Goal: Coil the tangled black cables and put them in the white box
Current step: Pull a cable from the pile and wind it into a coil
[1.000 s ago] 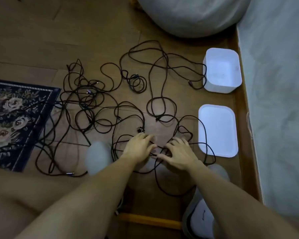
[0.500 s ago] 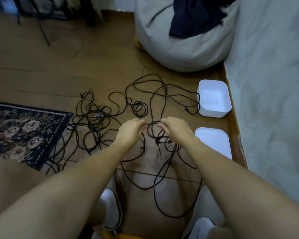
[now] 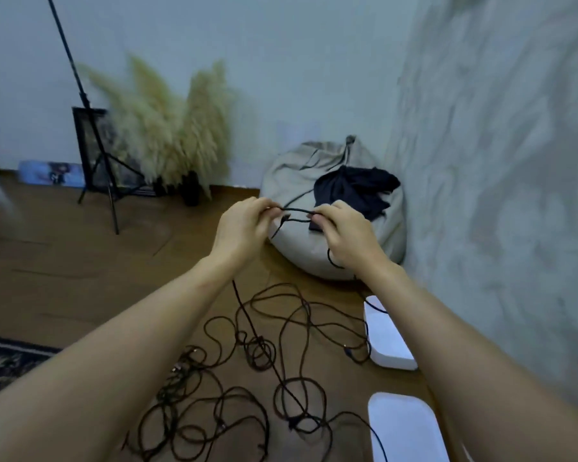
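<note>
Head view shows the left hand (image 3: 244,225) and right hand (image 3: 344,238) raised in front of the beanbag (image 3: 314,258), each grip pinched on a short run of one black cable (image 3: 297,211) stretched between them. Its tail drops to the tangled cables (image 3: 247,361) on the floor. This looks like the start of coiling. The next move calls for gathering loops while working the strand free of the heap, which may snag. The white box (image 3: 394,360) sits by the wall with a cable against its edge, and a flat white tray (image 3: 404,428) lies nearer.

I'm at home, in a living room. A beanbag (image 3: 301,255) sits on my wooden floor (image 3: 80,261). Dried pampas grass (image 3: 167,128) and a patterned rug (image 3: 4,358) decorate it.
</note>
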Demonstrator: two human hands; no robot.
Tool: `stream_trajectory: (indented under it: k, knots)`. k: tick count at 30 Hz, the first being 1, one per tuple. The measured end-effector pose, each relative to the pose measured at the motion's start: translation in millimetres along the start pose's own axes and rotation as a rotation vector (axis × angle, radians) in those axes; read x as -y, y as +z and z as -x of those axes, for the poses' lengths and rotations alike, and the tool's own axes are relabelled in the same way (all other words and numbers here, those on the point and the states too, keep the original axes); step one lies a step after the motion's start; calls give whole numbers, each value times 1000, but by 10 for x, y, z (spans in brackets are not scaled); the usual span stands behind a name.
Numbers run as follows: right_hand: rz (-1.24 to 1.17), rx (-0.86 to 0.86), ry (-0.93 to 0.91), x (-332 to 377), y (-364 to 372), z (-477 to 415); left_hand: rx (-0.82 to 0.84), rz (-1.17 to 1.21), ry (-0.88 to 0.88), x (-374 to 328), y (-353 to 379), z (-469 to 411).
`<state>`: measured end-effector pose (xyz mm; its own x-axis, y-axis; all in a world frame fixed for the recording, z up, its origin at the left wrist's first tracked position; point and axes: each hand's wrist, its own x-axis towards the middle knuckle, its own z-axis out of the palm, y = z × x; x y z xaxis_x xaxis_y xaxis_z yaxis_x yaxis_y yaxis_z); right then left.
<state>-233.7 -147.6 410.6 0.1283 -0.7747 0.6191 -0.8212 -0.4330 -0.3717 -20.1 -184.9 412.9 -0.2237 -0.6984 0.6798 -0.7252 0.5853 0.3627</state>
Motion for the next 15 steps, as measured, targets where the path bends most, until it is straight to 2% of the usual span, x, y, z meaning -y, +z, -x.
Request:
stream_trajectory:
  k: [3, 7, 15]
  knots:
    - [-52, 88, 91, -105, 90, 210, 62, 29, -25, -13, 80, 286]
    - [-60, 251, 146, -178, 153, 364, 221, 3, -89, 60, 127, 679]
    - [-232, 334, 230, 100, -18, 411, 177, -34, -128, 128, -46, 682]
